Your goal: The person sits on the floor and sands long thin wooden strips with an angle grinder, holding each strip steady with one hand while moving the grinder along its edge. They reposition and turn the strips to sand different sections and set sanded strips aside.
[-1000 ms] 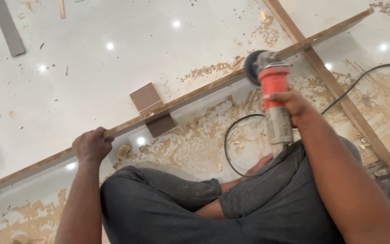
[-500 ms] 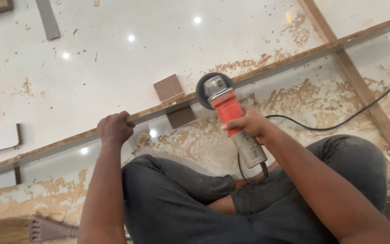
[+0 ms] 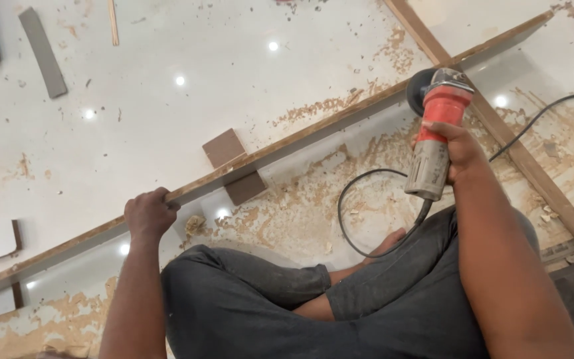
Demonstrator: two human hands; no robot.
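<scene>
Single head cam, looks steeply down, close over lap, arms & floor [image 3: 134,133].

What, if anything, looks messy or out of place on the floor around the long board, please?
Sawdust is strewn across the glossy white floor beside the long board, thickest near the person's legs. The angle grinder in the right hand trails its cord in a loose loop through the dust. Offcuts lie scattered.

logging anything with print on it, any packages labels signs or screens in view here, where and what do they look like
None show. The red and grey angle grinder in the right hand shows no readable label; the left hand grips the bare wooden board edge on the white floor.
</scene>
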